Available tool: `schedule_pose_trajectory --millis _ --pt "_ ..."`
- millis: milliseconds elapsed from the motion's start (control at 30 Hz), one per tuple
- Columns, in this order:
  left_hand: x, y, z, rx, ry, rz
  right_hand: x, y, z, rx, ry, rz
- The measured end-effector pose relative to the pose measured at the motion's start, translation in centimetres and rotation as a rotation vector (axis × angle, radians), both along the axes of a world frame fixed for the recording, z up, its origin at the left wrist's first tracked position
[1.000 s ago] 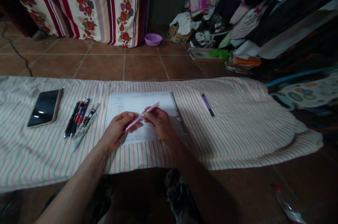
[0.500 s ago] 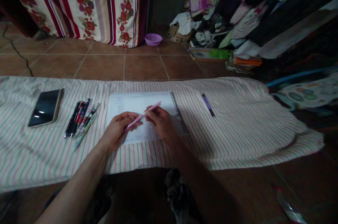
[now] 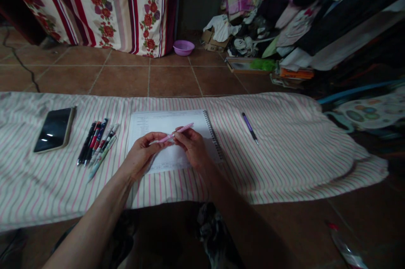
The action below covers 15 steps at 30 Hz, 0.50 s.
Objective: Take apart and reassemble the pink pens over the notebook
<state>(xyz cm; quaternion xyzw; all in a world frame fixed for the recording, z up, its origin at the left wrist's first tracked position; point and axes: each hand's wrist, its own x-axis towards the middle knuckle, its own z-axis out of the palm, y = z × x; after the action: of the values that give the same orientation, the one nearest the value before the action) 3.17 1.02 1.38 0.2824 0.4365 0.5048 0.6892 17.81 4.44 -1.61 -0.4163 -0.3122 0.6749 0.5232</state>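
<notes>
A pink pen is held between both hands over an open spiral notebook. My left hand pinches its lower left part between thumb and fingers. At the upper right part, my right hand is closed round the barrel, and the pink end sticks out past the fingers. The notebook's page is pale, with faint print along its edges, partly covered by my hands. Right of it lies a purple and black pen. To the left, several pens lie side by side in a bunch.
A striped cloth covers the low surface. A phone lies at its left. Beyond, on the tiled floor, are a purple basin and a heap of clothes. A floral curtain hangs at the back left.
My left hand's fingers have shifted along the pink pen, and the pen lies flatter. Less of its lower left end shows now. My right hand has hardly moved.
</notes>
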Motion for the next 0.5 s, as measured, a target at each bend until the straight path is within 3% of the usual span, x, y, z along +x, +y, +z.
schedule_pose_trajectory --millis 500 --pt "1.2 0.6 -0.7 0.227 0.384 0.157 0.2 0.3 0.5 -0.028 0.064 -0.091"
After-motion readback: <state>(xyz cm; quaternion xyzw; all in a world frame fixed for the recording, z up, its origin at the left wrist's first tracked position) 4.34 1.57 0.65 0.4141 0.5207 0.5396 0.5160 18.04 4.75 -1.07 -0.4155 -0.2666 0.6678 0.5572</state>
